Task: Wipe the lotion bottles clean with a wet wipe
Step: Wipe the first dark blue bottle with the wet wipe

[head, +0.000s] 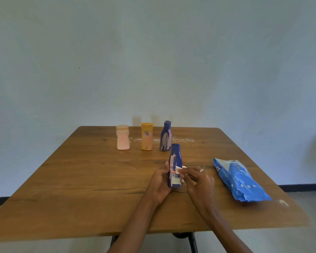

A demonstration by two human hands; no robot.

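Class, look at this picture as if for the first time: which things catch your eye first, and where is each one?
First the hands at the near middle of the table: the left hand holds a dark blue bottle upright, while the right hand presses a white wipe against it. Next, three smeared bottles stand in a row at the far edge. A bright blue wipe pack lies to the right.

Bare table (77,189) lies open to the left; the wipes pack (239,181) blocks the right, three bottles (147,138) behind.
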